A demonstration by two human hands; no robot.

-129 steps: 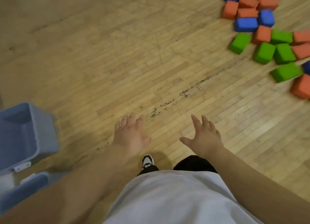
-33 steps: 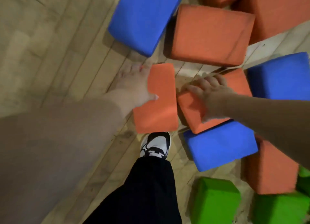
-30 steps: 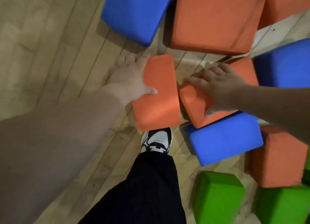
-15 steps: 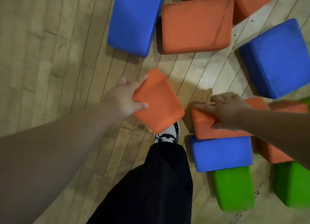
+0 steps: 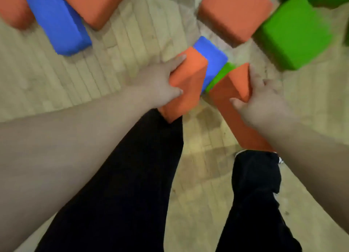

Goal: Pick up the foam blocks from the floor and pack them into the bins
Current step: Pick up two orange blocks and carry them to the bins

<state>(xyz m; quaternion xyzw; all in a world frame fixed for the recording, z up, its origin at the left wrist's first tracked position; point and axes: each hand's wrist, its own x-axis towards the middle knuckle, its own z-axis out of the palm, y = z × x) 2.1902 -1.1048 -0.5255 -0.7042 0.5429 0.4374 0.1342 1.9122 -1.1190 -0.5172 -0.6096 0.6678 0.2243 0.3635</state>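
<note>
My left hand [image 5: 160, 82] grips an orange foam block [image 5: 188, 82], thumb on its near face and fingers over the far edge, and holds it off the floor above my left leg. My right hand [image 5: 262, 99] grips a second, longer orange foam block [image 5: 234, 100], which slants down toward my right foot. Between and behind the two held blocks lie a blue block [image 5: 213, 59] and a green block [image 5: 221, 74]. The frame is blurred by motion. No bin is in view.
More foam blocks lie on the wooden floor ahead: a long blue one [image 5: 56, 21], orange ones at upper left [image 5: 94, 4] and upper middle [image 5: 234, 14], a large green one [image 5: 294, 33] at right. My black-trousered legs [image 5: 132, 185] fill the lower frame.
Both hands have lifted their orange blocks off the floor and drawn them toward my body. The camera has swung, so the pile now sits further up the frame.
</note>
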